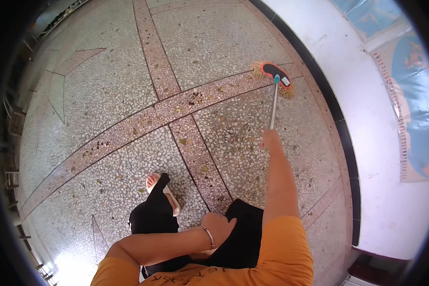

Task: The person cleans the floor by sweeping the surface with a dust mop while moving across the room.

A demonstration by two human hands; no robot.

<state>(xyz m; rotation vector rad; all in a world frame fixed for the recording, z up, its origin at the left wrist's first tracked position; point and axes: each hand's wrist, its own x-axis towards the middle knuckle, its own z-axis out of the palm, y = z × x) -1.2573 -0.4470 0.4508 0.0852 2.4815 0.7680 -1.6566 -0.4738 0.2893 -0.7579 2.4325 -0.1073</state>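
My right hand grips the silver metal pole of a mop, arm stretched forward. At the far end of the pole is the mop head, a curved black pad with orange-red edging, a teal joint and a beige string fringe. The fringe rests on the terrazzo floor near the right wall. My left hand, with a bangle at its wrist, is bent across in front of my body, over my black trousers. Its fingers are mostly hidden from view, and nothing shows in it.
Fallen leaves and dark bits lie scattered on the terrazzo floor. A black skirting borders the white wall, where map posters hang. Wooden stools line the left side. My sandalled foot is ahead.
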